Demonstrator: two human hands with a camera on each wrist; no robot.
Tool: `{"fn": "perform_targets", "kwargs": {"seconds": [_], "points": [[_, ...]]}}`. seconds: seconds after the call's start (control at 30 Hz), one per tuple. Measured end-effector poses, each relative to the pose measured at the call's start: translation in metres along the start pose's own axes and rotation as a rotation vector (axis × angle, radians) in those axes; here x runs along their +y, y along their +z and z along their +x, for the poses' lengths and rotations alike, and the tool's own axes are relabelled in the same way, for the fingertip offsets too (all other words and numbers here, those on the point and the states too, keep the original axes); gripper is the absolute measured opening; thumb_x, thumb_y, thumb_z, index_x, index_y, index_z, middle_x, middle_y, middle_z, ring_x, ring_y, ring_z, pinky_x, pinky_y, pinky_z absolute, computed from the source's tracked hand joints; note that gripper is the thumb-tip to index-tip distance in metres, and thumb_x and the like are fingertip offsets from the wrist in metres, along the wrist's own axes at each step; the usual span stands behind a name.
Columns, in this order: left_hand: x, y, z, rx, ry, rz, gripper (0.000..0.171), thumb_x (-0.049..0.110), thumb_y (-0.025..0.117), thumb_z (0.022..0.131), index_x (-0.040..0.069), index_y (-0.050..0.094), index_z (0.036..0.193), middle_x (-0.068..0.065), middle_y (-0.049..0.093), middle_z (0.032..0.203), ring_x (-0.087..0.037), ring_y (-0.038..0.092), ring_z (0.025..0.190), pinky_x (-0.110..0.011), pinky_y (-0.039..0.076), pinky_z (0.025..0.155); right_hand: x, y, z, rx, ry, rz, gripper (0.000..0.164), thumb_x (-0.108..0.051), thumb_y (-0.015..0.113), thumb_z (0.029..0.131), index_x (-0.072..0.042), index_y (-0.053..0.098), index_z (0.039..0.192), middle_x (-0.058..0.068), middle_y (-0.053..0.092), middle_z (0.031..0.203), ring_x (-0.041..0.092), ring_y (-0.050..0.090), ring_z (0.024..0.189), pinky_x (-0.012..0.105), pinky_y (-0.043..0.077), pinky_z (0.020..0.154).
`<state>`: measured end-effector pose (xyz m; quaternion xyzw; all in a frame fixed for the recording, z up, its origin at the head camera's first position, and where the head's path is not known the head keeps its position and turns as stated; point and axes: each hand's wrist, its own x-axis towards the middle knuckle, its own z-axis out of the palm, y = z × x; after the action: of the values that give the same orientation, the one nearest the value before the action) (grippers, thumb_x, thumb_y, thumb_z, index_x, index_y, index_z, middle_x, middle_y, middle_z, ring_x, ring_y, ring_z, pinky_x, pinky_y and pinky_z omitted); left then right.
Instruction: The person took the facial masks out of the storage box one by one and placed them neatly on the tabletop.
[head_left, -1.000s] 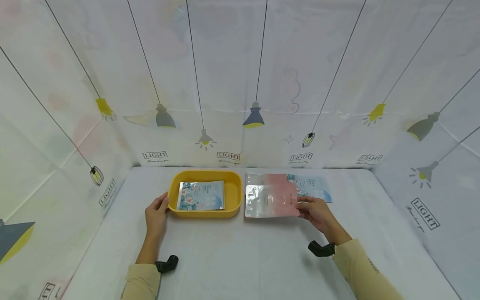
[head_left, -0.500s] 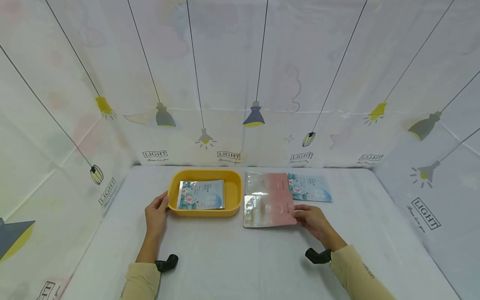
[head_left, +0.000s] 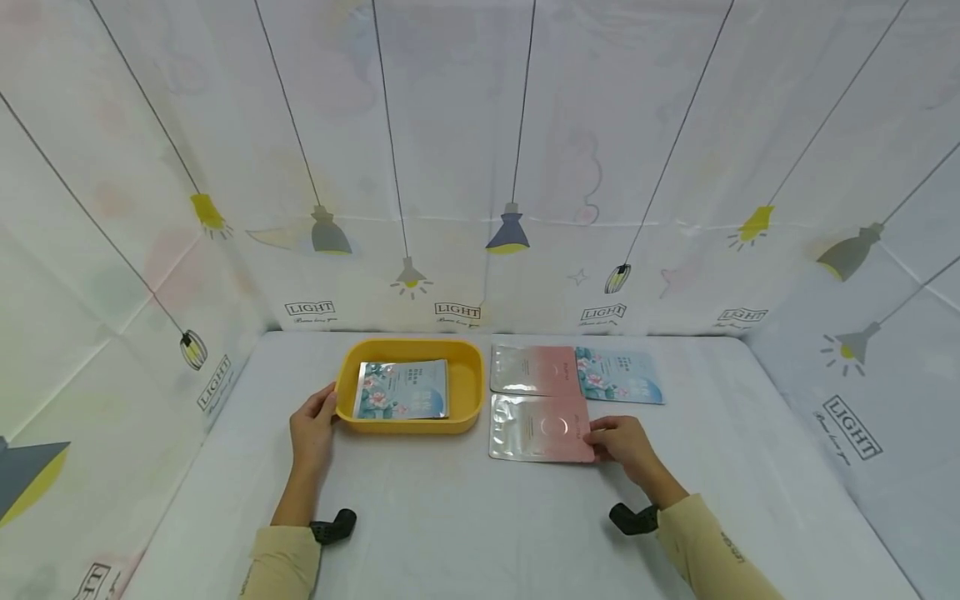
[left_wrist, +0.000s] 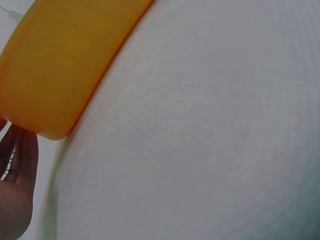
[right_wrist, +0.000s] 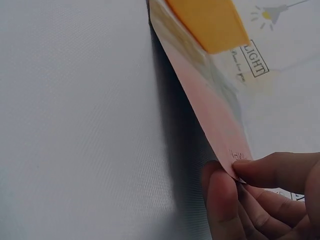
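My right hand (head_left: pixel 624 446) pinches the right edge of a pink-and-silver sheet mask sachet (head_left: pixel 532 427) between thumb and fingers. In the right wrist view the sachet (right_wrist: pixel 200 100) slants up from the white surface, a dark shadow under its edge. Just behind it lies a second pink-and-silver sachet (head_left: pixel 528 367), with a blue floral sachet (head_left: pixel 622 377) to that one's right. My left hand (head_left: pixel 311 423) is at the left end of a yellow tray (head_left: pixel 408 427). The left wrist view shows its fingers nearly straight against the tray's end wall. A blue floral sachet (head_left: pixel 402 390) lies inside the tray.
A white cloth-covered table (head_left: pixel 465 525) lies beneath everything. Behind it rises a white backdrop (head_left: pixel 450 167) printed with hanging lamps, and similar printed sheets close off both sides.
My right hand has drawn the pinched pink sachet toward me, off its overlap with the other pink sachet behind. My left hand and the tray have stayed put.
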<state>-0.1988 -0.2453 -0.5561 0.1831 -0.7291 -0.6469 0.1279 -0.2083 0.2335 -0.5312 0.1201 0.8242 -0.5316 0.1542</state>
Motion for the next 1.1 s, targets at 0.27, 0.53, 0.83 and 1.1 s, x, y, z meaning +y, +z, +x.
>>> {"fn": "perform_targets", "kwargs": {"seconds": [0.27,0.53,0.83,1.1], "points": [[-0.002,0.000,0.001,0.005,0.008,0.010,0.046,0.041,0.051,0.100,0.013,0.057,0.136,-0.005,0.059,0.138,-0.005,0.058,0.111,-0.005,0.050,0.082,0.002,-0.001,-0.001,0.020,-0.006,-0.085,0.028,-0.010,0.065,0.091,0.009,0.064,0.111,0.012,0.069,0.085,0.016,0.062,0.065,0.028,0.057,0.061],[-0.004,0.001,0.001,0.009,0.017,0.005,0.045,0.039,0.051,0.100,0.012,0.058,0.135,-0.005,0.059,0.137,-0.003,0.058,0.109,-0.006,0.051,0.082,-0.003,-0.005,-0.005,0.045,-0.058,-0.204,0.028,-0.012,0.064,0.090,0.009,0.064,0.109,0.011,0.071,0.083,0.016,0.064,0.066,0.030,0.058,0.062],[-0.002,0.001,0.000,-0.002,0.019,-0.017,0.044,0.038,0.052,0.100,0.011,0.058,0.134,-0.006,0.059,0.138,-0.001,0.058,0.108,-0.007,0.051,0.082,-0.016,-0.007,-0.002,0.034,-0.062,-0.212,0.031,-0.019,0.062,0.094,0.006,0.065,0.113,0.015,0.071,0.095,0.016,0.065,0.072,0.029,0.059,0.066],[-0.001,0.001,0.000,0.001,0.007,-0.022,0.044,0.037,0.052,0.100,0.011,0.058,0.135,-0.007,0.058,0.138,-0.002,0.058,0.108,-0.007,0.051,0.081,-0.030,-0.005,-0.005,-0.016,-0.096,-0.141,0.033,-0.019,0.058,0.095,0.006,0.063,0.115,0.019,0.070,0.099,0.023,0.067,0.078,0.030,0.059,0.070]]}}
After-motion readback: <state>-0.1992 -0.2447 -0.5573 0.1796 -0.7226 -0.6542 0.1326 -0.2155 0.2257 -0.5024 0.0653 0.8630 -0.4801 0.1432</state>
